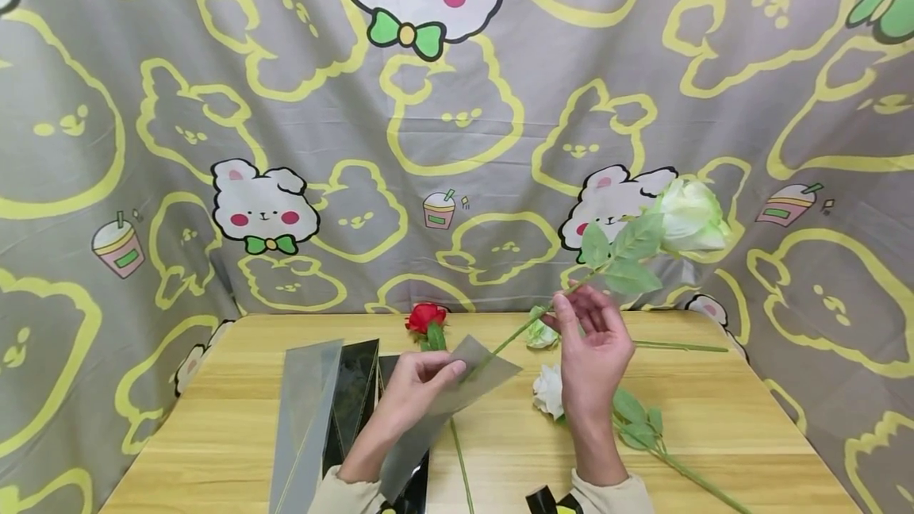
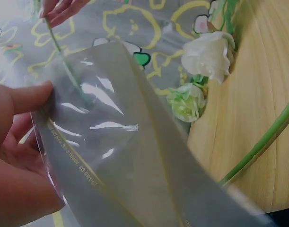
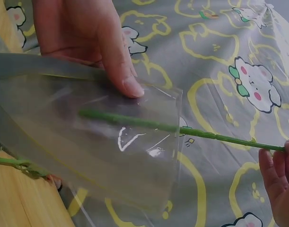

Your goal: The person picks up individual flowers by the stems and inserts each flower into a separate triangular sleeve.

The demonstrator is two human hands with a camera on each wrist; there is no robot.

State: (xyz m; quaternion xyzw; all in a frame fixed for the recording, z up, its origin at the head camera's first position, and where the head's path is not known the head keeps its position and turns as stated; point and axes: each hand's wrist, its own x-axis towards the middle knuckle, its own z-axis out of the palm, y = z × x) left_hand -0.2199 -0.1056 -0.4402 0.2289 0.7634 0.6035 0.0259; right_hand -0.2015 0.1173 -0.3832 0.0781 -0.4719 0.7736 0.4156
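My left hand (image 1: 417, 389) pinches the edge of a translucent grey flower sleeve (image 1: 412, 446) with gold lines and small printing. In the right hand (image 1: 594, 351), the thumb and fingers pinch the stem of an artificial pale green-white rose (image 1: 691, 216), held up and tilted with its bloom to the upper right. The right wrist view shows the green stem (image 3: 215, 137) entering the sleeve's end, its lower part visible through the film. Below my left thumb (image 3: 118, 71), that stem tip lies inside the sleeve.
Grey sleeves (image 1: 303, 411) and black sleeves (image 1: 350, 395) lie on the table's left. A red rose (image 1: 425, 317) lies behind my left hand. A white rose (image 1: 548, 392) and a pale green flower (image 1: 540, 335) lie near my right hand. A patterned curtain (image 1: 457, 244) hangs behind.
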